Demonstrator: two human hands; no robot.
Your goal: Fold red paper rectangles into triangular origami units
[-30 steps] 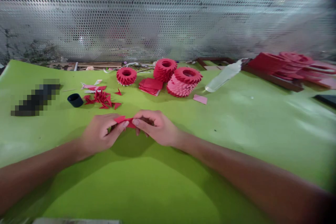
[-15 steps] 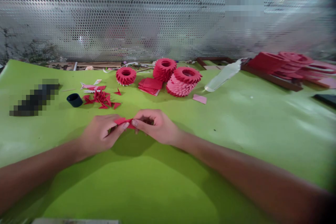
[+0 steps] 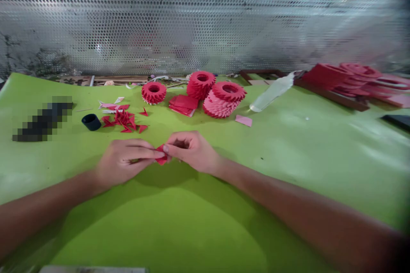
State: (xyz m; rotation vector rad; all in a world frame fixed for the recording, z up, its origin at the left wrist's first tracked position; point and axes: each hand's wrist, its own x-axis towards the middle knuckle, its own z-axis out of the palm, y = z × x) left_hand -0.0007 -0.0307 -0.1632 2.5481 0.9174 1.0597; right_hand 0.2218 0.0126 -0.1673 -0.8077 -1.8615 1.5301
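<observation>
Green desk point(image 3: 304, 166) has a perforated silvery sheet point(image 3: 179, 21) behind it. On the near side of the red paper stack point(image 3: 183, 104), my left hand point(image 3: 120, 160) and right hand point(image 3: 197, 153) grasp one small red paper piece point(image 3: 162, 160) with fingertips. Folded pieces point(image 3: 121, 118) lie left of the stack. I seem to be shaping the paper; it calls for gentle, even pressure.

A green-covered table point(image 3: 205, 230) bears red folded pieces point(image 3: 123, 119), a black ring point(image 3: 91, 122) and red paper squares point(image 3: 183, 105).
</observation>
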